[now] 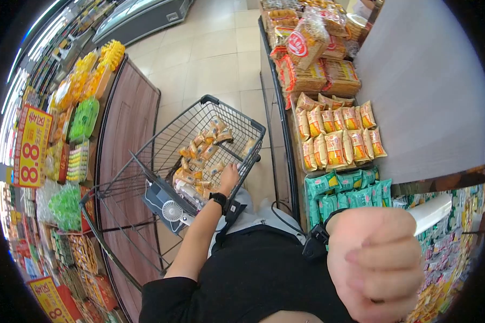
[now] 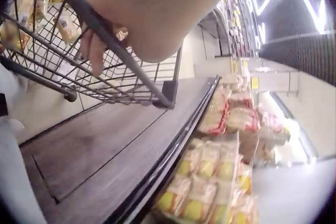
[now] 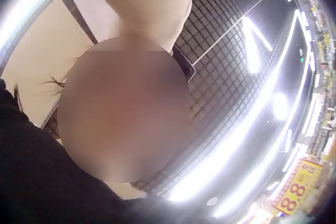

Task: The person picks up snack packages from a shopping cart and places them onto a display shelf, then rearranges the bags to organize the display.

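Many small wrapped packs lie loose inside the cart basket, in a band running from close to its far corner down to its near end, with one lone pack close to the right-hand edge. A whitish package lies among them at the near end. So a fair number are already in, though the wire floor shows toward the far and left edges; I'd call the basket part filled, with room for more. How many more are wanted can't be told, nor whether any are to be sorted or taken out.

The left hand is inside the basket, by its right-hand edge and next to the packs. Its fingers reach down, but whether they grip a pack I can't tell. That part looks unfinished, since the hand is in among the packs.

Outside the basket, a small white fan is by its near end. The right hand is raised well apart from the cart, fingers curled in; a white thing shows beyond it, and I can't tell whether it is held. To the right, gold packs stand in rows, with green packs beside them; both groups look well stocked.
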A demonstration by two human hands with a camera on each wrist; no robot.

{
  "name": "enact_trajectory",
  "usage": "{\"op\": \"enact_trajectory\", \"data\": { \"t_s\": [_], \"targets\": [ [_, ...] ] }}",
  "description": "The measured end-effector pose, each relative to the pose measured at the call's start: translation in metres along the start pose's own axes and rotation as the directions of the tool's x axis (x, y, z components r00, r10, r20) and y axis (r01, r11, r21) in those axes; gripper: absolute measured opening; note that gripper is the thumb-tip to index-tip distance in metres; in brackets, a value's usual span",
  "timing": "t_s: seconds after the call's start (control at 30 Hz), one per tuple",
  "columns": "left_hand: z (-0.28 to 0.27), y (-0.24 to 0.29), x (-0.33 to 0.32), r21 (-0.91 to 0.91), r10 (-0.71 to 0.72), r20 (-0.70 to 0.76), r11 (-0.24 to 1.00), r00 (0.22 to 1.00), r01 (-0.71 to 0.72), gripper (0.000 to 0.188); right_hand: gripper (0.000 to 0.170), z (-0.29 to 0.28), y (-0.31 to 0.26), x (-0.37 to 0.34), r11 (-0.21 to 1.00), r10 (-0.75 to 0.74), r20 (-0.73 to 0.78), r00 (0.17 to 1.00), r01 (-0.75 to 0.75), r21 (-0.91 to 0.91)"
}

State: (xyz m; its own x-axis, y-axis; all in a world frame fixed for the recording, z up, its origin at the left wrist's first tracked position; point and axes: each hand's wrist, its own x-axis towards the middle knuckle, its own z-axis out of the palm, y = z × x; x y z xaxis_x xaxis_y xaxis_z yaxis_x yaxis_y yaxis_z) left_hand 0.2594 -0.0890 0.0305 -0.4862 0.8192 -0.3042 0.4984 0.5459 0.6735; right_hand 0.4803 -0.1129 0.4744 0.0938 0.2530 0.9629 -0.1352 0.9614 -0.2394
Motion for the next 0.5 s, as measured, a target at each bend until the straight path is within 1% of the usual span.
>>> {"op": "enact_trajectory", "data": {
  "t_s": [0.03, 0.1, 0.13, 0.17, 0.2, 0.23, 0.27, 0.3, 0.33, 0.37, 0.43, 0.47, 0.5],
  "targets": [
    [-0.004, 0.002, 0.005, -0.057, -0.091, 0.03, 0.994, 0.995, 0.092, 0.04, 0.02, -0.012, 0.018, 0.006, 0.997, -0.041, 0.178, 0.983, 0.028, 0.073],
    [-0.014, 0.006, 0.018, -0.109, -0.279, 0.153, 0.949, 0.948, 0.297, 0.042, 0.023, -0.013, 0.042, -0.002, 0.994, -0.063, 0.361, 0.931, 0.025, 0.11],
    [-0.02, 0.006, 0.026, -0.099, -0.372, 0.242, 0.909, 0.896, 0.405, 0.042, 0.024, -0.006, 0.052, -0.008, 0.998, -0.01, 0.389, 0.921, -0.018, 0.068],
    [-0.027, 0.006, 0.033, -0.079, -0.455, 0.329, 0.86, 0.827, 0.505, 0.042, 0.025, 0.002, 0.061, -0.014, 0.998, 0.043, 0.417, 0.908, -0.059, 0.024],
    [-0.017, -0.014, 0.05, -0.012, -0.413, 0.28, 0.901, 0.867, 0.433, 0.041, 0.025, 0.005, 0.077, -0.022, 0.993, 0.116, 0.453, 0.884, -0.119, -0.022],
    [0.0, -0.051, 0.072, 0.06, -0.362, 0.236, 0.932, 0.902, 0.358, 0.039, 0.023, 0.015, 0.091, -0.033, 0.985, 0.168, 0.463, 0.871, -0.169, -0.039],
    [0.01, -0.075, 0.087, 0.133, -0.302, 0.198, 0.951, 0.933, 0.279, 0.038, 0.02, 0.026, 0.106, -0.045, 0.975, 0.218, 0.472, 0.854, -0.216, -0.059],
    [0.005, -0.079, 0.088, 0.092, -0.38, 0.186, 0.925, 0.906, 0.369, 0.04, 0.017, 0.033, 0.118, -0.057, 0.946, 0.318, 0.535, 0.782, -0.302, -0.12],
    [0.0, -0.082, 0.084, 0.142, -0.352, 0.195, 0.934, 0.915, 0.329, 0.041, 0.016, 0.039, 0.13, -0.071, 0.906, 0.414, 0.588, 0.695, -0.379, -0.19],
    [-0.003, -0.084, 0.079, 0.19, -0.323, 0.207, 0.939, 0.923, 0.286, 0.042, 0.015, 0.044, 0.143, -0.09, 0.881, 0.459, 0.601, 0.654, -0.422, -0.214],
    [-0.008, -0.079, 0.073, 0.166, -0.298, 0.215, 0.95, 0.93, 0.266, 0.044, 0.013, 0.049, 0.172, -0.131, 0.826, 0.541, 0.619, 0.569, -0.496, -0.267],
    [-0.012, -0.075, 0.07, 0.154, -0.286, 0.22, 0.954, 0.933, 0.256, 0.045, 0.014, 0.047, 0.179, -0.15, 0.803, 0.563, 0.655, 0.503, -0.519, -0.292],
    [-0.003, -0.094, 0.074, 0.122, -0.253, 0.194, 0.965, 0.948, 0.232, 0.046, 0.015, 0.044, 0.182, -0.168, 0.78, 0.582, 0.687, 0.435, -0.536, -0.321]
  ]
}}
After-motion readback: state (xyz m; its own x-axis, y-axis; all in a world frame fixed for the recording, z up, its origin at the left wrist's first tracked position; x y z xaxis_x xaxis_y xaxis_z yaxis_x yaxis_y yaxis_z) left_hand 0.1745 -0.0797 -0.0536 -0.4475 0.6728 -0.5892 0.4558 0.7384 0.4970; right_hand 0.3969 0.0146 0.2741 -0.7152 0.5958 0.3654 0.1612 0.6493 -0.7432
